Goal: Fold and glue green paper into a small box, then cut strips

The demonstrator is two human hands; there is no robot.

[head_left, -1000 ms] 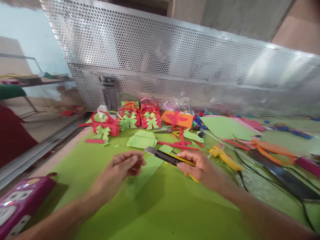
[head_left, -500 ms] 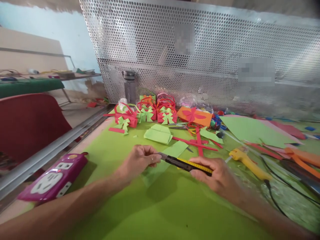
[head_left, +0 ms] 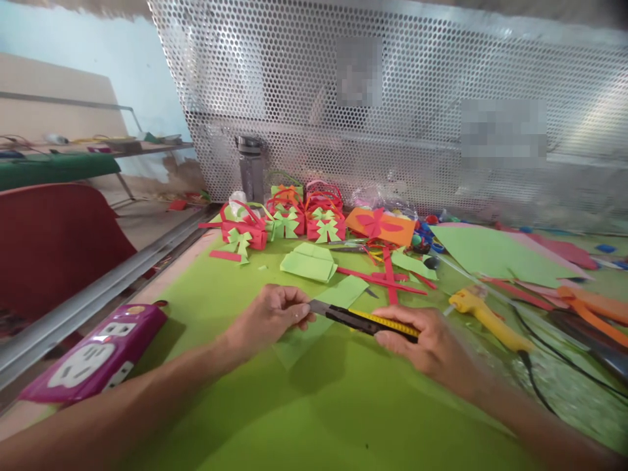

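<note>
A black and yellow utility knife (head_left: 370, 322) lies across the middle of the head view, its blade out and pointing left. My right hand (head_left: 429, 337) is wrapped round the knife's handle. The thumb and fingers of my left hand (head_left: 275, 317) are pinched together at the tip of the blade. Beneath the knife, a light green paper strip (head_left: 350, 291) lies slantwise on the green work surface (head_left: 294, 418). A folded light green paper piece (head_left: 309, 263) sits just beyond it, beside crossed red paper strips (head_left: 390, 278).
Small red paper bags with green bows (head_left: 326, 222) stand at the back, near a grey bottle (head_left: 251, 171). A yellow glue gun (head_left: 490, 320) with a black cord lies right. A purple power strip (head_left: 98, 353) sits left. Behind rises a perforated metal panel (head_left: 294, 85).
Both hands keep their hold on the knife, with slightly more blade showing beside the left fingertips. The whole view has shifted slightly.
</note>
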